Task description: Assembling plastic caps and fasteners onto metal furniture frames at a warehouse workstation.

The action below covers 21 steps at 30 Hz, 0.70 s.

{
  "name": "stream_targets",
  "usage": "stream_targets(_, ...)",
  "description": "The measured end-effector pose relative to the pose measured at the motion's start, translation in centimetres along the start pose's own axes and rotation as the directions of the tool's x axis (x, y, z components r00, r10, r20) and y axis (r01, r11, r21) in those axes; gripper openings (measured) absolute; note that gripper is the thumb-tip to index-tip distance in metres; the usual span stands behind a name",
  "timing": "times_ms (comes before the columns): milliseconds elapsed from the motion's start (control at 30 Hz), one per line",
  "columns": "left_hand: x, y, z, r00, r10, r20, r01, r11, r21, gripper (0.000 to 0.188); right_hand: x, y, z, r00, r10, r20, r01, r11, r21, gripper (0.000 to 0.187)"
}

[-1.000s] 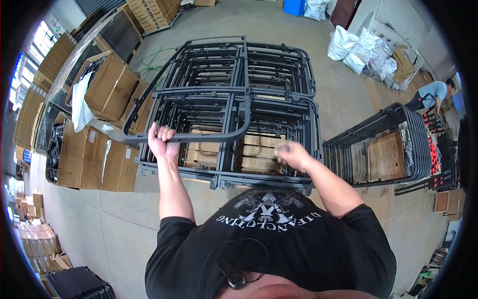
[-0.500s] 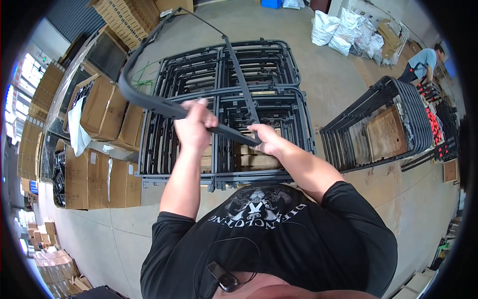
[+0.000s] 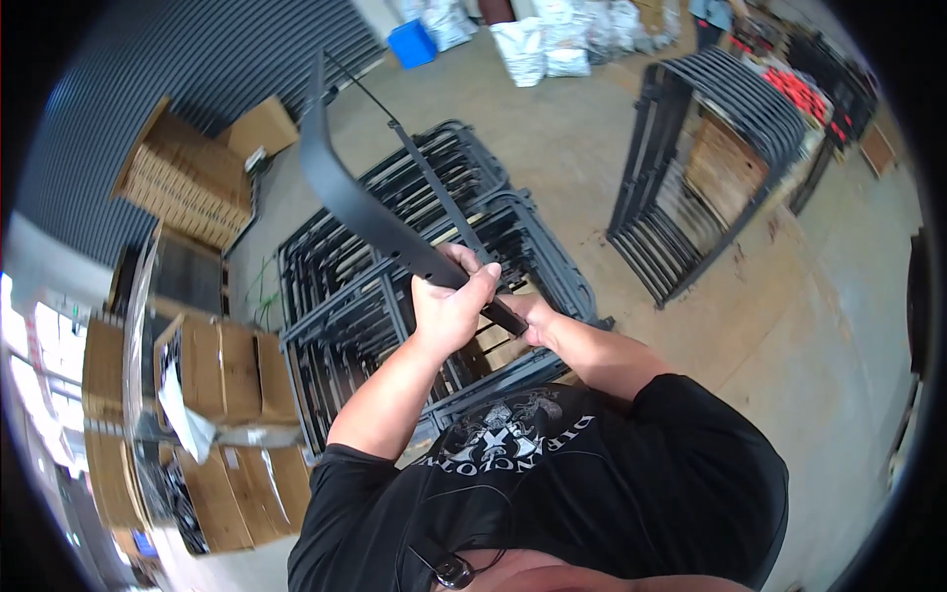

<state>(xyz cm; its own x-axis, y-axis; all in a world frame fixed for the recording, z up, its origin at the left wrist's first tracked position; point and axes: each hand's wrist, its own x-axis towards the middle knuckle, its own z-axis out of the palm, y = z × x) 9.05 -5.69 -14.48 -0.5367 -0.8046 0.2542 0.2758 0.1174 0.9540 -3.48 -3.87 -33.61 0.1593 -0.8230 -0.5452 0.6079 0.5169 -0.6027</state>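
Note:
A large dark metal frame [image 3: 363,209] with a rounded corner is held up in front of me, slanting away toward the far left. My left hand [image 3: 452,304] is closed around its near bar. Just to the right, my right hand [image 3: 530,318] grips the same frame near its corner end, its fingers partly hidden behind the bar. Below the held frame lies a stack of similar dark metal frames [image 3: 342,304], with wooden boards showing through the openings.
Upright dark frames [image 3: 725,74] stand in a row at the right. Open cardboard boxes [image 3: 222,380] sit at the left, with a pile of flat cardboard [image 3: 187,183] beyond. White sacks [image 3: 520,49] and a blue bin [image 3: 411,44] lie at the back. Another person [image 3: 712,20] stands far right.
My view has turned to the right, so the stack appears slanted and shifted left. The held frame has swung with me, and my left hand is closer to my right.

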Motion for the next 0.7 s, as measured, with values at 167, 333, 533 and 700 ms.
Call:
stream_targets(167, -2.6, 1.4, 6.7, 0.890, 0.090, 0.447, -0.093, 0.996, -0.015, 0.024, -14.9, -0.5, -3.4, 0.616, -0.668, 0.417, 0.768, 0.628, -0.129, 0.039)
stream_targets(333, -6.0, 1.8, 14.1, 0.697, 0.216, 0.684, -0.073, 0.970, -0.231, 0.029, -21.1, 3.4, -14.4, 0.883, -0.467, -0.049, 0.442, 0.863, -0.245, 0.037)
stream_targets(533, -10.0, 1.4, 24.2, 0.634, 0.237, 0.736, 0.195, 0.872, -0.449, 0.041, -38.5, 7.5, -14.6, 0.818, -0.191, -0.542, 0.277, 0.958, 0.080, 0.029)
stream_targets(700, -15.1, -0.7, 33.6, 0.569, 0.105, 0.816, 0.482, 0.761, -0.434, 0.036, -50.5, 16.4, -18.2, 0.806, 0.012, -0.592, 0.280, 0.874, 0.398, 0.022)
